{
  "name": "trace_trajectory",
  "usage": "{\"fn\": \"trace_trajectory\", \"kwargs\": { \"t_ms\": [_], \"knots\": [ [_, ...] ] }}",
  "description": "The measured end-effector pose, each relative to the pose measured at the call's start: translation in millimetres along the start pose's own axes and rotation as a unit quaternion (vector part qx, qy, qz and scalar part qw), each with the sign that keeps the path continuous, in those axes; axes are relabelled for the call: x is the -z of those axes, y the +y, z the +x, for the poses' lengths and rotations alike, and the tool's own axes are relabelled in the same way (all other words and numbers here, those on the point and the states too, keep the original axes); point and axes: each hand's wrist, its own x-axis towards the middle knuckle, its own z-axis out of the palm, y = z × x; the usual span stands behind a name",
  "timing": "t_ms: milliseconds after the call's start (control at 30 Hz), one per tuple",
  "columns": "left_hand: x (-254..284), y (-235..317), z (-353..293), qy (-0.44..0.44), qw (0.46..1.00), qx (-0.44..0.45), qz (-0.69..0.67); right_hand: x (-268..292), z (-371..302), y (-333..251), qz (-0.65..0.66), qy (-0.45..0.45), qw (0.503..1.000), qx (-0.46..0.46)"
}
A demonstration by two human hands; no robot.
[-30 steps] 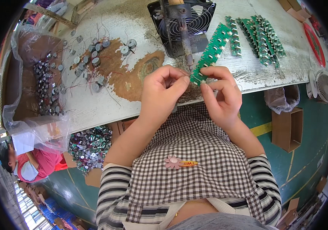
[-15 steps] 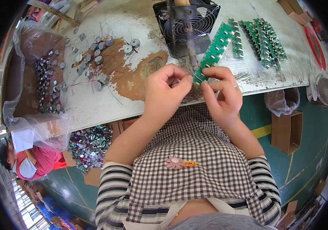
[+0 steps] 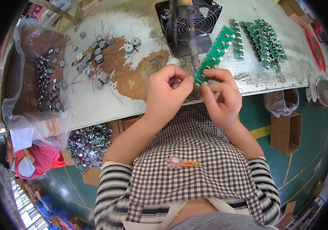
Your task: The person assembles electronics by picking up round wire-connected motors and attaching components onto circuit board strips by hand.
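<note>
A long green circuit board strip (image 3: 214, 51), set with small metal parts, lies slanted on the table with its near end at my fingers. My right hand (image 3: 224, 92) is closed on that near end, thumb and forefinger at its edge. Beside it, my left hand (image 3: 171, 85) pinches thumb against fingers near the board's left corner; what it holds is hidden by the fingers. Just above both hands, the downward tip of a fixed soldering iron (image 3: 193, 44) stands close to the board's left edge.
A black fan (image 3: 206, 19) stands behind the iron. More circuit board strips (image 3: 265, 46) lie to the right. Small round motors (image 3: 98, 58) with red wires are spread at left, by a plastic-lined box of motors (image 3: 49, 86). Below the table edge is a motor heap (image 3: 89, 147).
The board strip has shifted slightly nearer and to the right under my right hand. Both hands keep almost the same pose.
</note>
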Motion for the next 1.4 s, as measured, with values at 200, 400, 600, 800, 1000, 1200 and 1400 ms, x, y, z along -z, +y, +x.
{"fn": "trace_trajectory", "kwargs": {
  "t_ms": [200, 400, 600, 800, 1000, 1200, 1400],
  "knots": [
    [-0.2, -4.5, -4.0, -0.018, 0.999, -0.020, 0.037, 0.0, -5.3, 0.3, 0.012, 0.003, 1.000, -0.025],
    [9.1, 1.1, -3.2, -0.056, 0.994, -0.073, 0.055, 15.9, -1.3, -0.1, 0.150, 0.020, 0.981, -0.122],
    [87.5, 24.9, 52.1, 0.126, 0.787, -0.397, 0.455, 9.5, -7.3, 9.2, 0.174, 0.043, 0.969, -0.169],
    [121.6, 18.5, 87.6, -0.059, 0.695, -0.310, 0.646, 7.3, -8.0, 13.1, 0.159, 0.043, 0.974, -0.152],
    [108.9, -14.6, 82.2, 0.030, 0.724, -0.298, 0.622, 7.2, -11.9, 10.6, 0.134, 0.030, 0.980, -0.143],
    [115.3, -4.0, 56.6, 0.108, 0.853, -0.203, 0.468, 7.4, -11.4, 14.4, 0.138, 0.026, 0.980, -0.141],
    [126.5, -17.5, 47.4, 0.093, 0.803, -0.235, 0.540, 3.4, -4.5, 10.7, 0.148, 0.022, 0.978, -0.146]
  ]
}}
